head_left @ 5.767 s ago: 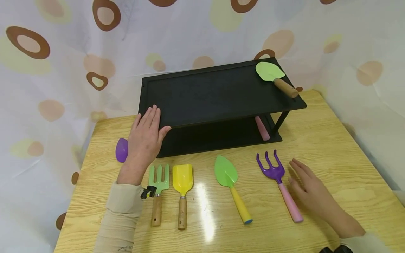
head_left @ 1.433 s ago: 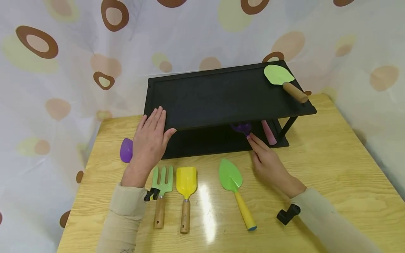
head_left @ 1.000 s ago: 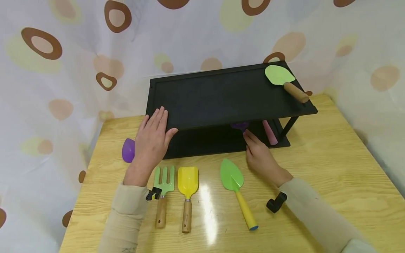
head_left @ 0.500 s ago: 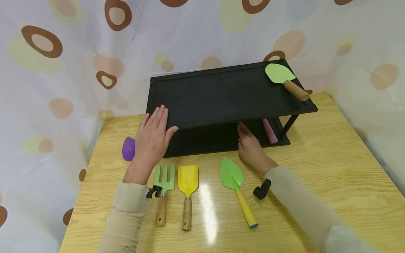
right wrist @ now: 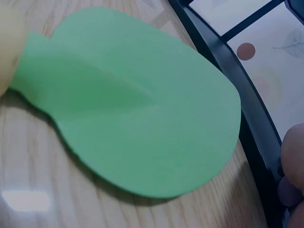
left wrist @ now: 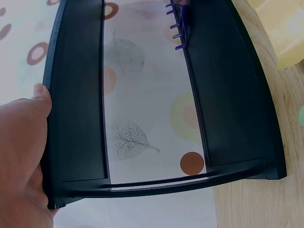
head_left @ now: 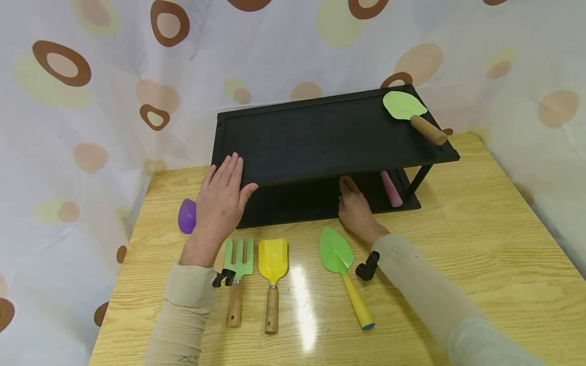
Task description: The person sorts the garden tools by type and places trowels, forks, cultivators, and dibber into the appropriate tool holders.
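Note:
My left hand [head_left: 218, 201] rests on the left end of the black two-tier shelf [head_left: 297, 137], fingers straight on its top board. My right hand [head_left: 356, 208] reaches in under that board at the lower tier. Between its fingers, at the right edge of the right wrist view, it pinches the purple part of a hand rake [right wrist: 288, 192]. In the left wrist view several purple tines [left wrist: 181, 33] show at the back edge of the lower board. In the head view the top board hides the rake. A pink handle [head_left: 391, 189] lies right of this hand.
A light-green trowel [head_left: 405, 105] lies on the top board, at right. In front of the shelf lie a green hand fork [head_left: 239, 264], a yellow shovel [head_left: 273, 259] and a green trowel [head_left: 336, 250] with a yellow handle. A purple blade [head_left: 186, 216] is partly behind the left wrist.
The purple hand rake with the pink handle has gone from the table into the lower tier in my right hand. That hand has since moved slightly left and deeper. The left hand stays put.

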The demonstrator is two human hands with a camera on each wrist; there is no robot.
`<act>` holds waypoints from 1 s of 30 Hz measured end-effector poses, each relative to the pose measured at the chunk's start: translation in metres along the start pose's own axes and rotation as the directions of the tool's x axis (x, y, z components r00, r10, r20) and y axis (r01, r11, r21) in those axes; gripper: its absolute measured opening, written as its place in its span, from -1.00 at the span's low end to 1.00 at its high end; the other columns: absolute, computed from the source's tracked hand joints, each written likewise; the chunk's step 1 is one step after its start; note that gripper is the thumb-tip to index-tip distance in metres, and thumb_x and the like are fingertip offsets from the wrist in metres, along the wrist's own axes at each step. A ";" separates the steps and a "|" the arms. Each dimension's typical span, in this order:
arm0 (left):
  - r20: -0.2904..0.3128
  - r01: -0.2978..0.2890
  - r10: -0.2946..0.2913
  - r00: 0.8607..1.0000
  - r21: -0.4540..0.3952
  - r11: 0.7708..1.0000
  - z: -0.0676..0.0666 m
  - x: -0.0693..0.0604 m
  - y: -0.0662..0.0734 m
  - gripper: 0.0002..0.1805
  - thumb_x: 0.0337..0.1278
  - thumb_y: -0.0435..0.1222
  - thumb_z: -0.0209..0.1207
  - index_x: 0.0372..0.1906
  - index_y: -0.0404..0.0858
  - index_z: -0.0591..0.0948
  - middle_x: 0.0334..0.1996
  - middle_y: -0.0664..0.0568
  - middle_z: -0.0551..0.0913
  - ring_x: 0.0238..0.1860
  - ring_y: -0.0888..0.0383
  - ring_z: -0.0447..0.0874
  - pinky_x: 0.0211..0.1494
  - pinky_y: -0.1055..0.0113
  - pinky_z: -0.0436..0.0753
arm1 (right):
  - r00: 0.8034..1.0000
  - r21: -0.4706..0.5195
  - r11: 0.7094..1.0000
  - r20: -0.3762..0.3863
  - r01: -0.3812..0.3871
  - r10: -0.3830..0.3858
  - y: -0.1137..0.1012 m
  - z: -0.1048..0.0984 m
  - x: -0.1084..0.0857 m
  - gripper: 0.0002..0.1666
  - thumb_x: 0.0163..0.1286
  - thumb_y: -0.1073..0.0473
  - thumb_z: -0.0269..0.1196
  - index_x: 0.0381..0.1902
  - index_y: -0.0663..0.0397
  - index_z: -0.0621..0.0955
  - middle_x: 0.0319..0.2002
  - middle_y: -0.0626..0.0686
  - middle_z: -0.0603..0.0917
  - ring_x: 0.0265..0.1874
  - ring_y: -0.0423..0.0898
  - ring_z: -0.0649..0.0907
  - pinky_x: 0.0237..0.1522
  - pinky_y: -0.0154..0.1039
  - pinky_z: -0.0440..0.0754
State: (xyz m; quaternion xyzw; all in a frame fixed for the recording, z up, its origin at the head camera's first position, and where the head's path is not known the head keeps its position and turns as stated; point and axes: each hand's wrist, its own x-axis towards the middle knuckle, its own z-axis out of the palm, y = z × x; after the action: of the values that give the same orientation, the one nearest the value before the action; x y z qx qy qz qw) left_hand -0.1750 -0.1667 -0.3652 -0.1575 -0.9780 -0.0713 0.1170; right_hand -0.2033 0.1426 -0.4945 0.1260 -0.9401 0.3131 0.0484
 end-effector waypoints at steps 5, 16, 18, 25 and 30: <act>-0.005 0.001 -0.001 1.000 -0.004 1.000 0.001 -0.001 -0.001 -0.25 0.49 0.13 -0.19 0.55 -0.26 0.15 0.56 -0.08 0.14 0.59 0.00 0.05 0.65 0.05 -0.04 | 1.000 -0.032 1.000 0.014 -0.001 0.001 0.000 -0.001 -0.001 -0.37 0.50 0.36 0.01 0.45 0.50 0.18 0.49 0.41 0.16 0.43 0.29 0.32 0.29 0.18 0.50; -0.010 -0.007 0.007 1.000 0.001 1.000 0.001 0.000 -0.001 -0.24 0.49 0.14 -0.20 0.55 -0.26 0.15 0.56 -0.09 0.14 0.59 0.00 0.06 0.65 0.04 -0.04 | 0.985 -0.018 0.992 -0.117 0.125 -0.126 0.012 -0.014 -0.029 -0.34 0.38 0.37 0.13 0.43 0.32 0.33 0.41 0.42 0.29 0.43 0.30 0.30 0.39 0.25 0.35; -0.014 -0.007 0.007 1.000 0.007 1.000 0.001 0.000 -0.001 -0.24 0.49 0.13 -0.20 0.55 -0.26 0.15 0.56 -0.09 0.15 0.58 0.00 0.06 0.65 0.04 -0.03 | 0.978 -0.021 0.989 -0.144 0.148 -0.149 0.012 -0.019 -0.034 -0.41 0.36 0.40 0.13 0.36 0.36 0.40 0.37 0.44 0.34 0.41 0.31 0.34 0.37 0.25 0.37; 0.001 -0.003 0.003 1.000 0.011 1.000 0.001 0.000 -0.001 -0.24 0.49 0.14 -0.21 0.55 -0.25 0.14 0.57 -0.08 0.13 0.59 0.00 0.05 0.65 0.04 -0.04 | 0.992 -0.046 0.996 -0.095 0.079 -0.084 0.007 -0.033 -0.058 -0.41 0.41 0.32 0.12 0.37 0.38 0.37 0.43 0.38 0.28 0.45 0.32 0.26 0.41 0.27 0.30; 0.001 -0.003 0.003 1.000 0.010 1.000 0.001 0.000 0.000 -0.24 0.49 0.14 -0.22 0.55 -0.25 0.13 0.57 -0.08 0.12 0.59 0.00 0.04 0.65 0.04 -0.04 | 0.995 -0.042 0.997 -0.081 0.058 -0.061 0.004 -0.040 -0.075 -0.41 0.40 0.32 0.14 0.36 0.37 0.37 0.44 0.36 0.26 0.46 0.34 0.22 0.42 0.29 0.27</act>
State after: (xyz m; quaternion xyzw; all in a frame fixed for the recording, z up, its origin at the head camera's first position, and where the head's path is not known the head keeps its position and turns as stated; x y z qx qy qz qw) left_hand -0.1755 -0.1669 -0.3662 -0.1581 -0.9782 -0.0660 0.1172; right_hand -0.1313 0.1852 -0.4774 0.1402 -0.9392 0.2976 0.0987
